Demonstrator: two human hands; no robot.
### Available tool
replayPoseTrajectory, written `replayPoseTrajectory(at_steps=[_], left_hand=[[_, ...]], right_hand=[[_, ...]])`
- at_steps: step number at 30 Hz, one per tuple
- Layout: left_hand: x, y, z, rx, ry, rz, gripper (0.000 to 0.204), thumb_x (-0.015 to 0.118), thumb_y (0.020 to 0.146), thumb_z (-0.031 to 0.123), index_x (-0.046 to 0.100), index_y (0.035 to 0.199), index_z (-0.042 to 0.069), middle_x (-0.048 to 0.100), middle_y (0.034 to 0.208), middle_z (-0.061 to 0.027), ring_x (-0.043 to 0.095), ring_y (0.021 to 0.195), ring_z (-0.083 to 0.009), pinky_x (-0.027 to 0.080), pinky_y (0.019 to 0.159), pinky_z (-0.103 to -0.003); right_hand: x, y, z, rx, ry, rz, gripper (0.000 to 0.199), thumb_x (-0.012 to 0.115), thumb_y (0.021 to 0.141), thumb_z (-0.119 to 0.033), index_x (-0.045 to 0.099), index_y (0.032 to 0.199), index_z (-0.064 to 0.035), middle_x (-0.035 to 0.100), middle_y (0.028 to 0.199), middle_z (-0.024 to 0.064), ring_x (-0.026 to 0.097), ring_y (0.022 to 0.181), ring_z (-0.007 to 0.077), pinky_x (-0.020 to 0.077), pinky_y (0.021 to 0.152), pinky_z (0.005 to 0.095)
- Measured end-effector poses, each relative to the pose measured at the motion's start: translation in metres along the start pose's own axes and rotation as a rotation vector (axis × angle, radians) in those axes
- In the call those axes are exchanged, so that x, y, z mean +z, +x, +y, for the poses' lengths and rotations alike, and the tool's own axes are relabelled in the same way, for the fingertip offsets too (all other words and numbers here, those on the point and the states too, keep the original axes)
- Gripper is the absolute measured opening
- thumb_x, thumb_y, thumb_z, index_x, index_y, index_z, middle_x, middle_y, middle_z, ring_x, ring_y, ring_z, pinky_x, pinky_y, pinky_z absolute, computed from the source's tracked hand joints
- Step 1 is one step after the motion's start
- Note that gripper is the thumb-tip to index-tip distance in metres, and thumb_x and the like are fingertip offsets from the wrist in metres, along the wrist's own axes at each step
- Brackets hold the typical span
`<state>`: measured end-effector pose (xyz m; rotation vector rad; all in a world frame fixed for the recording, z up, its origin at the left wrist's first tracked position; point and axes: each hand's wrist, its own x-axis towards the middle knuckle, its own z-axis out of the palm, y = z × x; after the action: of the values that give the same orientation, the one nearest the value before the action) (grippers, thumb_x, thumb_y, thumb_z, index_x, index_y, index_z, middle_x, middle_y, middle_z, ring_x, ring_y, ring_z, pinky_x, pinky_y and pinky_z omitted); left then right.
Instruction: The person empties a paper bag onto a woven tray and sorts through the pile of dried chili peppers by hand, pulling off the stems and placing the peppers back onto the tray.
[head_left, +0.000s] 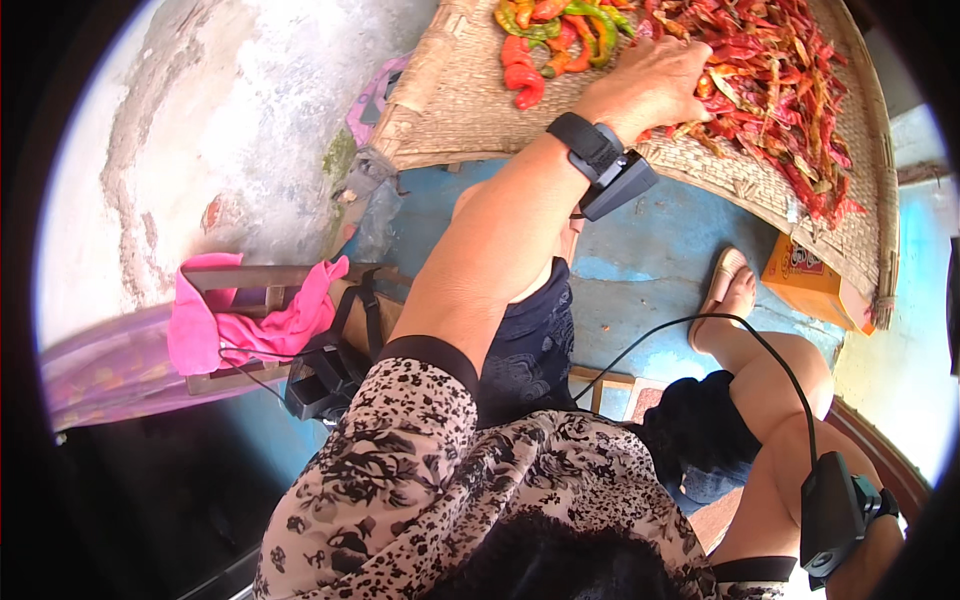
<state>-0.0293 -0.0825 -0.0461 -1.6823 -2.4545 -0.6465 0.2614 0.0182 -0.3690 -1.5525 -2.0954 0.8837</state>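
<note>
My left hand (655, 82) reaches over a woven tray (440, 105) at the top of the view. Its fingers curl down into a heap of dried red chilies (775, 85), and their tips are hidden among the pods. Just left of this hand lies a smaller group of fresh red, green and orange chilies (565, 40). My right hand (868, 565) is low at the right rim, below a bent elbow. A black wrist device covers most of it, so its fingers do not show.
An orange printed box (812, 280) stands under the tray's right side. A black cable (690, 318) loops across my lap to the right wrist device (835, 515). A pink cloth (260, 315) hangs over a wooden chair at left, beside a peeling wall (230, 120).
</note>
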Motion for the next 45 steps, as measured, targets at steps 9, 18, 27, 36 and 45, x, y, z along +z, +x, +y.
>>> replayPoseTrajectory(at_steps=[9,18,27,36,45], left_hand=[[0.005,0.017,-0.003,-0.071,-0.103,0.106,0.026,0.062,0.078,0.01,0.057,0.103,0.004,0.063,0.101,-0.0193,0.06,0.097,-0.0364,0.049,0.081,-0.044],[0.0,0.023,0.018,0.085,-0.365,0.201,0.04,0.055,0.077,0.002,0.051,0.117,0.0,0.055,0.114,-0.0223,0.052,0.111,-0.0357,0.043,0.093,-0.04],[-0.032,0.006,0.002,-0.249,-0.446,-0.174,0.039,0.058,0.079,0.007,0.053,0.117,0.002,0.058,0.109,-0.0198,0.058,0.102,-0.0294,0.046,0.086,-0.037],[-0.049,-0.028,-0.033,0.101,-0.23,0.077,0.019,0.051,0.085,0.015,0.058,0.098,0.003,0.061,0.088,-0.0163,0.06,0.083,-0.0292,0.047,0.075,-0.035],[-0.033,-0.021,-0.026,-0.278,0.1,-0.241,0.024,0.059,0.082,0.024,0.066,0.096,0.006,0.066,0.098,-0.0174,0.063,0.094,-0.0342,0.05,0.078,-0.043]], right_hand=[[-0.002,0.002,0.0,-0.011,-0.038,0.024,0.033,0.03,0.096,-0.028,0.053,0.104,-0.0048,0.059,0.107,0.0128,0.055,0.099,0.0282,0.0451,0.085,0.0391],[-0.007,0.0,0.007,-0.009,-0.086,0.025,0.034,0.028,0.096,-0.027,0.053,0.102,-0.0045,0.059,0.106,0.0138,0.055,0.099,0.0298,0.0458,0.084,0.0405],[0.002,-0.002,0.016,-0.042,-0.094,0.033,0.035,0.026,0.097,-0.027,0.053,0.101,-0.0041,0.06,0.105,0.0148,0.056,0.098,0.0314,0.0465,0.083,0.0418],[-0.007,-0.005,0.013,-0.049,-0.076,0.034,0.031,0.029,0.096,-0.022,0.052,0.103,-0.0023,0.059,0.106,0.0152,0.056,0.1,0.0304,0.0469,0.085,0.0406],[-0.046,-0.004,-0.007,-0.085,0.143,0.137,0.024,0.035,0.095,-0.014,0.05,0.107,0.0003,0.058,0.109,0.0152,0.056,0.102,0.028,0.0471,0.088,0.0381]])
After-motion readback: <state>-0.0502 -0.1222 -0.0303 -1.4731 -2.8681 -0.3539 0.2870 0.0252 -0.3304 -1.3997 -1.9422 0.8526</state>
